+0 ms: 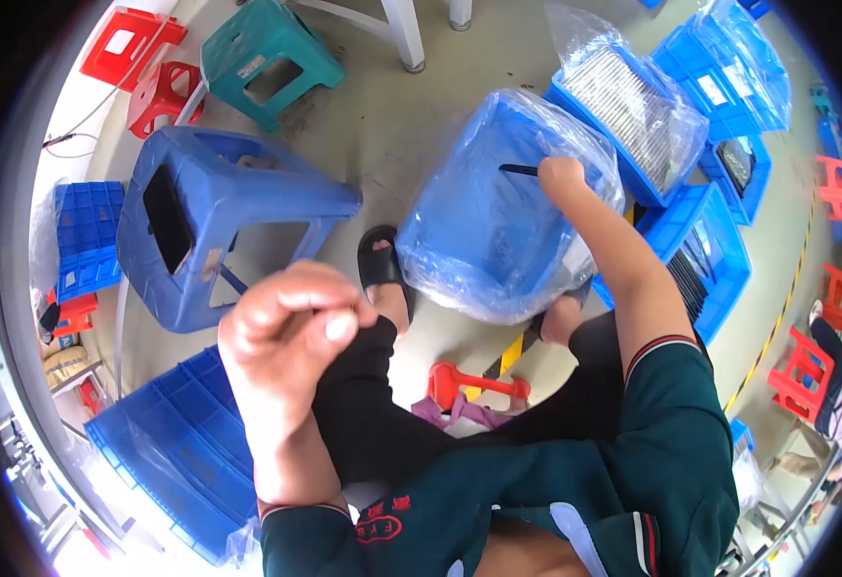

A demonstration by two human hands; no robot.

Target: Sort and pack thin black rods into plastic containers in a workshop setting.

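The right hand (562, 178) pinches a thin dark strip (519, 169) over the plastic-lined blue crate (498, 212); left hand (286, 332) is closed, seemingly empty. The strip may slip out, because the pinch is only at its end.

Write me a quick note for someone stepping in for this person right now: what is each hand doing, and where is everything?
Left hand: raised close to the camera, fingers curled shut; whether it holds anything cannot be told.
Right hand: reaching out to the plastic-wrapped blue crate on the floor, gripping the wrap beside a thin dark strip.
Nearby: blue stool on the left, open blue crates of dark and grey parts behind.
Done: nothing visibly unpacked.
Left: the wrap is still over the crate.
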